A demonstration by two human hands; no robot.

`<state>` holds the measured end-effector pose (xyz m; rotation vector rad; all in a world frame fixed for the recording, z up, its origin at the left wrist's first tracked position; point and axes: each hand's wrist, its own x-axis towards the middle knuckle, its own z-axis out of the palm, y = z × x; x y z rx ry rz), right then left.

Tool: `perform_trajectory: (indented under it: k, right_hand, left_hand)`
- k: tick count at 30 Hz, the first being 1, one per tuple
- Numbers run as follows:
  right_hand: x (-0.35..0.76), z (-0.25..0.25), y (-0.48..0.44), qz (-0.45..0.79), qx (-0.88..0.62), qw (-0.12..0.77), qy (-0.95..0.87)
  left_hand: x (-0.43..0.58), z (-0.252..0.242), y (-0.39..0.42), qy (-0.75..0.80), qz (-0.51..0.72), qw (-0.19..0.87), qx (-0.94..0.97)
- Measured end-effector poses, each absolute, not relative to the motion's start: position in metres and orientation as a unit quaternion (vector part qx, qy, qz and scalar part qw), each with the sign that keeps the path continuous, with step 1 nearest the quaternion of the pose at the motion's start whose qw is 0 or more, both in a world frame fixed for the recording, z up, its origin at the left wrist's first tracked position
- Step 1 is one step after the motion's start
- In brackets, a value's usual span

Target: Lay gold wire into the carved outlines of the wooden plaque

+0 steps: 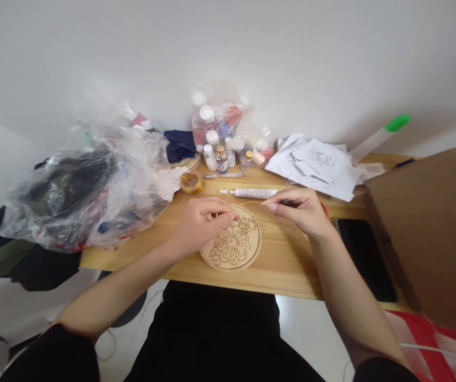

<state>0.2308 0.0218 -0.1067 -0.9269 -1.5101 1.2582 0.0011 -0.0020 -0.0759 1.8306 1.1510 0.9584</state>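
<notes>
Gold wire (250,202) (head view): thin strand, slightly bowed, btwn the two hands near the disc's far edge; looked v light, prob springy yet easy to bend, apt to kink if squeezed hard
Grip spot: best near the ends w/ fingertips only, I judged, as it might've slid if held loosely
R hand (297,209): thumb & index pinched together on the wire's R end, other fingers curled in
L hand (199,224): thumb & index tips met w/ no clear gap, over the disc's far part; couldn't tell if they had the wire's other end
Wooden disc (233,248): flat on the table (287,273), gold floral outlines on it; seemed stiff & light, safest held by the rim, outlines poss fragile
Glue tube (256,193): lay beyond the disc, nozzle to the L
Amber roll (191,183): beyond L hand, near the pen (225,175)
Black phone (365,260): flat, R of the R forearm, beside the cardboard box (430,233)
</notes>
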Motion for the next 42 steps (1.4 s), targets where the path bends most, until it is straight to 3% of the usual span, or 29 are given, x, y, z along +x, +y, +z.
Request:
perform_trajectory:
  k: [9, 14, 17, 24, 33, 42]
  right_hand:
    - [0.231, -0.116, 0.030, 0.525, -0.421, 0.415, -0.612]
    - [0.227, -0.130, 0.040, 0.517, -0.455, 0.358, -0.630]
    - [0.224, -0.143, 0.044, 0.516, -0.483, 0.327, -0.628]
    - [0.221, -0.148, 0.042, 0.513, -0.515, 0.288, -0.624]
    - [0.219, -0.147, 0.021, 0.463, -0.600, 0.328, -0.564]
    - [0.215, -0.154, 0.011, 0.459, -0.584, 0.351, -0.570]
  left_hand:
    - [-0.012, -0.096, 0.008, 0.424, 0.290, 0.394, 0.762]
    - [-0.039, -0.127, 0.030, 0.361, 0.269, 0.163, 0.878]
    - [-0.047, -0.143, 0.041, 0.298, 0.251, 0.098, 0.916]
    - [-0.046, -0.158, 0.041, 0.229, 0.225, 0.090, 0.943]
    - [-0.050, -0.168, 0.038, 0.225, 0.235, 0.116, 0.938]
    - [-0.051, -0.167, 0.037, 0.230, 0.226, 0.092, 0.942]
